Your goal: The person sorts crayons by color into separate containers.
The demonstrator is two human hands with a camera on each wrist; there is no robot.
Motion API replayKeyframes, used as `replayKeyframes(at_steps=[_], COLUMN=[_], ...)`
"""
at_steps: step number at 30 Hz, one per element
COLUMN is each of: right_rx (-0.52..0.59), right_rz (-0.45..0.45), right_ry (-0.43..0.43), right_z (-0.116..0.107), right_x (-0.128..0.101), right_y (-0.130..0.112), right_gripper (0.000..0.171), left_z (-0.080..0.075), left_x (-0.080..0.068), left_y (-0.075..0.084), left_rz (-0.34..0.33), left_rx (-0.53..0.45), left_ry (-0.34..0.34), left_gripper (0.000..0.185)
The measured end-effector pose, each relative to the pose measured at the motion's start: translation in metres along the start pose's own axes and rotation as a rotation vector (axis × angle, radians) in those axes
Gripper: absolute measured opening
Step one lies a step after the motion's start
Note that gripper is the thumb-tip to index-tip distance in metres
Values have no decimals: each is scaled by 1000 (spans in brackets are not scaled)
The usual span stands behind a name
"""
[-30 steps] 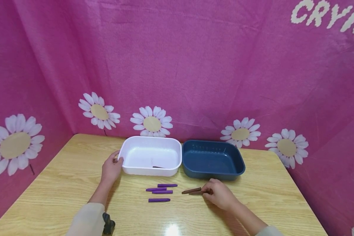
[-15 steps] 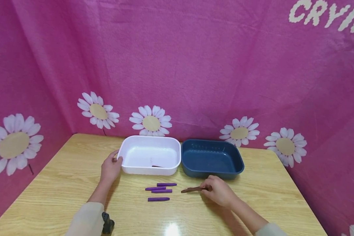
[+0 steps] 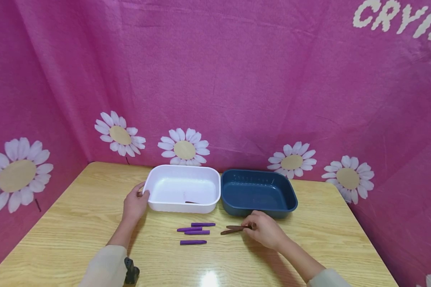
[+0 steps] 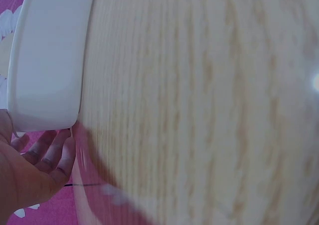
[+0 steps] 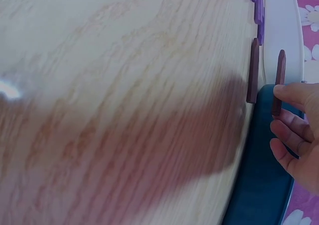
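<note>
My right hand (image 3: 252,227) pinches one end of a brown crayon (image 3: 237,227), held just above the table in front of the dark blue bin (image 3: 273,209). A second brown crayon (image 3: 227,232) lies on the wood right beside it. In the right wrist view the held crayon (image 5: 279,75) juts from my fingertips (image 5: 291,93), and the other brown crayon (image 5: 253,70) lies parallel to it. My left hand (image 3: 142,195) holds the left corner of the white bin (image 3: 182,208), thumb at its rim. A brown crayon (image 3: 191,202) lies inside that bin.
Several purple crayons (image 3: 193,242) lie in a loose row on the wooden table (image 3: 75,223) in front of the white bin. The two bins stand side by side near the back. Pink flowered cloth (image 3: 237,79) walls in the table behind and on both sides.
My right hand has drawn slightly up and back, raising one brown crayon off its neighbour, which stays on the table. The left hand has stayed at the white bin.
</note>
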State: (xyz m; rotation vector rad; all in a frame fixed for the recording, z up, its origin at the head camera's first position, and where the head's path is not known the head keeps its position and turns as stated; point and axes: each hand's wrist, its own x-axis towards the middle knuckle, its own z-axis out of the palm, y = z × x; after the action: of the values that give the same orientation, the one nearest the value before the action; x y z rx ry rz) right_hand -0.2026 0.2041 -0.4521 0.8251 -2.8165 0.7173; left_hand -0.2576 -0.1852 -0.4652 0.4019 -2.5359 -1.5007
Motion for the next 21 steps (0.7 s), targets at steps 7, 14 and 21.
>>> replayKeyframes(at_steps=[7,14,21], right_rx=[-9,-28,-29], right_rz=[11,10,14], right_ry=[-8,-18,-10], right_z=[-3,-6,-6], right_x=[5,10,14], right_y=[-5,-10,-14], right_gripper=[8,5,6], left_z=[1,-1,-1], left_x=[-2,-1,-2], left_y=[2,1,2], left_rz=[-2,-14,-22], left_rx=[2,-1,-3], left_ry=[8,-8,-18], left_gripper=[46,47,47])
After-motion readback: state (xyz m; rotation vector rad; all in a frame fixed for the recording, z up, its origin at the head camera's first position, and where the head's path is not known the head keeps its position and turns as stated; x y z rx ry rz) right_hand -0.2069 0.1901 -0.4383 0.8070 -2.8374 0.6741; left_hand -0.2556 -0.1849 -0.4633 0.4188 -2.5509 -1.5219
